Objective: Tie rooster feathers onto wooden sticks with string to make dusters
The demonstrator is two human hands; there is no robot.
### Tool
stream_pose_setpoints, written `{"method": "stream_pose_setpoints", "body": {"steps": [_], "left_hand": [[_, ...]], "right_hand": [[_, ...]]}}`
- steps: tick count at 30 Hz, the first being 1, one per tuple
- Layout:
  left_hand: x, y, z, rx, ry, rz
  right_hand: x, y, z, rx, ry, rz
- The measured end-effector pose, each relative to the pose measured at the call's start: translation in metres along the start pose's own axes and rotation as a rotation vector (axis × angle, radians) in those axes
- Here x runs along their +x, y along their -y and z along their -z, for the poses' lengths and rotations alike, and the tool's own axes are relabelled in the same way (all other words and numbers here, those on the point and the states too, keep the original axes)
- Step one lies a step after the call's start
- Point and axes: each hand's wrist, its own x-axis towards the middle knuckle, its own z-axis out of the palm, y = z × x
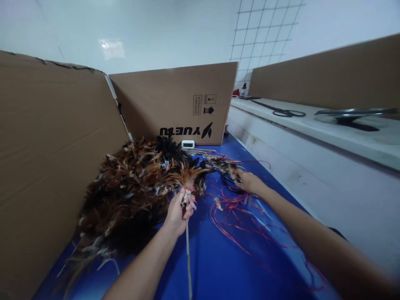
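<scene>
My left hand (179, 214) is closed around a feather duster, gripping it where a thin pale stick (188, 258) meets a tuft of brown feathers (186, 177). Red string and a whitish strip show at that joint. Farther forward and to the right, my right hand (248, 182) has its fingers curled down beside black loops (229, 183) that look like scissor handles. Loose feathers (231, 164) lie at its fingertips, and what it grips is hidden. A large heap of brown and black feathers (125, 187) spreads to the left of my left hand.
Red strings (231, 233) trail over the blue tabletop (203, 275). Thin sticks (203, 152) and a small white device (188, 144) lie at the back. Cardboard walls (140, 100) enclose the left and rear. A white ledge (328, 129) on the right carries black-handled scissors (287, 112).
</scene>
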Motion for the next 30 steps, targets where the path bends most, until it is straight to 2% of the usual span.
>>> {"method": "stream_pose_setpoints", "body": {"steps": [4, 8, 13, 16, 20, 25, 28, 30], "left_hand": [[-0.001, 0.001, -0.001, 0.003, 0.013, 0.008], [0.000, 0.003, 0.000, 0.001, 0.028, 0.030], [0.003, 0.004, 0.002, 0.019, -0.023, 0.015], [0.003, 0.003, 0.002, 0.008, -0.022, 0.012], [0.002, 0.003, 0.001, -0.002, -0.015, 0.022], [0.000, 0.002, -0.001, 0.003, -0.012, 0.020], [-0.001, 0.000, -0.002, 0.006, -0.016, -0.001], [-0.001, -0.002, -0.002, 0.003, -0.021, -0.009]], "right_hand": [[0.012, 0.004, -0.007, -0.082, 0.078, -0.077], [0.025, 0.020, -0.012, 0.013, 0.069, -0.098], [0.033, 0.029, -0.011, 0.149, 0.120, -0.083], [0.033, 0.022, 0.001, 0.247, 0.114, -0.115], [0.027, 0.007, 0.031, 0.381, 0.020, -0.165], [0.013, -0.012, 0.066, 0.454, -0.003, -0.137], [0.005, -0.016, 0.073, 0.381, 0.026, -0.083], [-0.005, -0.009, 0.068, 0.317, 0.028, -0.034]]}}
